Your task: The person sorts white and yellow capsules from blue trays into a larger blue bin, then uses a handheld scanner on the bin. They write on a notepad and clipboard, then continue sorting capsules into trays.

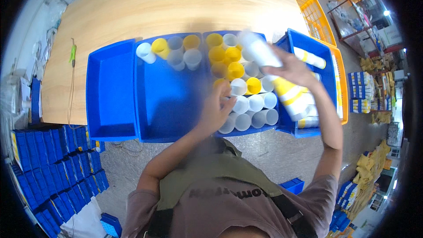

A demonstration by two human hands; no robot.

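My right hand (291, 67) is raised over the right side of the blue bins and grips a white tube (261, 51), which is blurred by motion. A white-and-yellow tube (291, 95) shows just below that hand. My left hand (216, 108) is lower, its fingers resting on the upright white tubes (249, 106) packed in the middle blue bin (169, 101). Upright yellow tubes (229, 59) and white ones fill the bin's right half and far edge. Whether the left hand grips a tube is unclear.
An empty blue bin (110, 90) sits at the left, and another blue bin (308, 44) with lying tubes at the right, beside a yellow crate (315, 15). All rest on a wooden table (176, 4). Stacked blue boxes (57, 167) stand on the floor at the left.
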